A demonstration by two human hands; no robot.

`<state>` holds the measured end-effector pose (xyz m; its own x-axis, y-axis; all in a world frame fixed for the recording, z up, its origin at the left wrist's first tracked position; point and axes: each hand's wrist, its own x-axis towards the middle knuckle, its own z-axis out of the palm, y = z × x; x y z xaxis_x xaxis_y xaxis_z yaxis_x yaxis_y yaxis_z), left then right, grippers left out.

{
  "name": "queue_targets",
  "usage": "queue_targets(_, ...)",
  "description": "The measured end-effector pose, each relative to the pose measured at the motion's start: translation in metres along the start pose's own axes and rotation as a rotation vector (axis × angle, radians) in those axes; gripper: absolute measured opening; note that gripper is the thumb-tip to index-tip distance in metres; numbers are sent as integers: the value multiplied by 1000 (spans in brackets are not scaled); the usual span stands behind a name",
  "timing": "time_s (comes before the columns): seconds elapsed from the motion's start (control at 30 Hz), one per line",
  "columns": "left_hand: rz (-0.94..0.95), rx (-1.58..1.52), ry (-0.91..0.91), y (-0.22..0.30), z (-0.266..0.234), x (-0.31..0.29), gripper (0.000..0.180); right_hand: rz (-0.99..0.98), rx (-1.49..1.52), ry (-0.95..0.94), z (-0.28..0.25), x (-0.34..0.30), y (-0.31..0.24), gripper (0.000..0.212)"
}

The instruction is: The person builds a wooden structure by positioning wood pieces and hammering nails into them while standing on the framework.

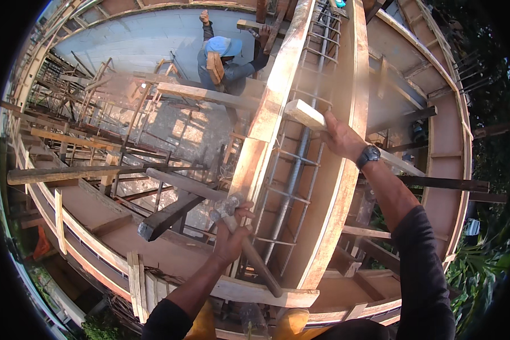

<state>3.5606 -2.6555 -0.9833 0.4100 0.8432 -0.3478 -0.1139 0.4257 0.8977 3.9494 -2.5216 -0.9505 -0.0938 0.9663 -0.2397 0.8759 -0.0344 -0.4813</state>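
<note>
My left hand (230, 241) is closed round the wooden handle of a hammer (262, 265), its grey, worn head just above my fingers beside the left form board (249, 164). My right hand (344, 139) grips a short, pale wood block (305, 114). That block lies across the gap between the two form boards, over a rebar cage (294, 195). A grey pipe (292, 190) runs lengthwise through the cage. The right form board (337, 215) passes just below my right hand and wrist. My fingers partly hide the block's right end.
A co-worker in a blue cap (224, 45) stands lower, beyond the left board, with one hand on timber. Dark timbers (173, 215) stick out at left. More formwork (445, 170) curves along the right. Wooden scaffolding (68, 147) stands at far left. A cross plank (266, 296) lies near my legs.
</note>
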Motion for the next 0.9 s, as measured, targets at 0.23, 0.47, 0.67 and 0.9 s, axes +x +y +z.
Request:
queue_targets(0.23,-56,-92,7,8,7,-1,28,-100,-102,65,16,3,16,34)
queue_targets(0.47,35,-21,-24,0,-5,-2,28,-74,-135,32,19,9,10,36)
queue_targets(0.67,-39,164,4,12,-5,-1,29,-23,-84,-30,12,10,2,34)
queue_targets(0.9,25,187,19,4,-1,0,29,55,-104,-37,1,19,8,37)
